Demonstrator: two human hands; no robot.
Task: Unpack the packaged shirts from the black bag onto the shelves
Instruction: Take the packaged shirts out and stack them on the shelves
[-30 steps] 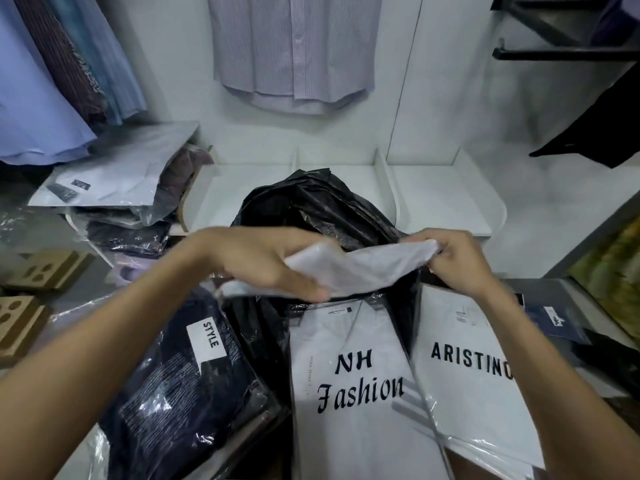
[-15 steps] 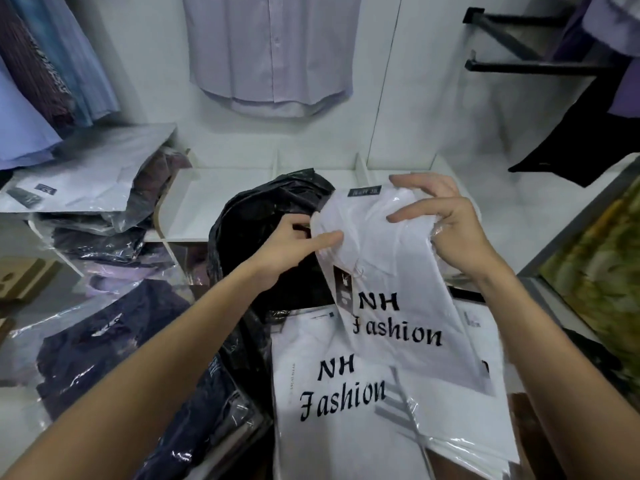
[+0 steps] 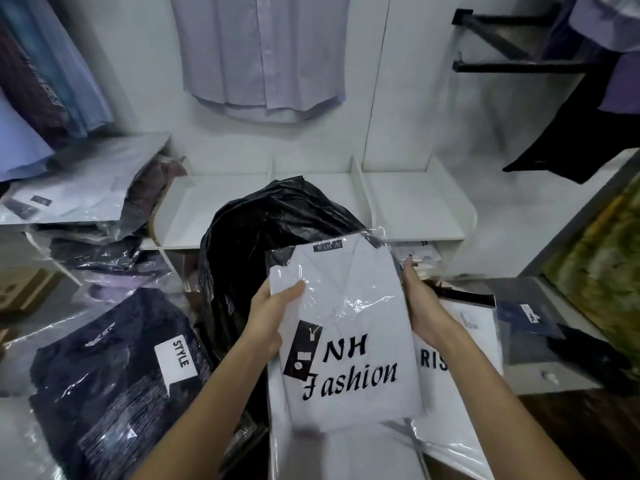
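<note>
Hands: left [image 3: 268,318] and right [image 3: 420,303], each gripping a side edge of one packaged shirt [image 3: 349,327]. Change: half a second ago it hung tilted from its top; now it is squared flat between both hands, out of the black bag [image 3: 263,230] and in front of it, above the other white packs. Likely bound for the white shelf [image 3: 415,206] behind. Item: white folded shirt, clear glossy wrap, "NH Fashion" print, dark hangtag; collar label too blurred to read.
</note>
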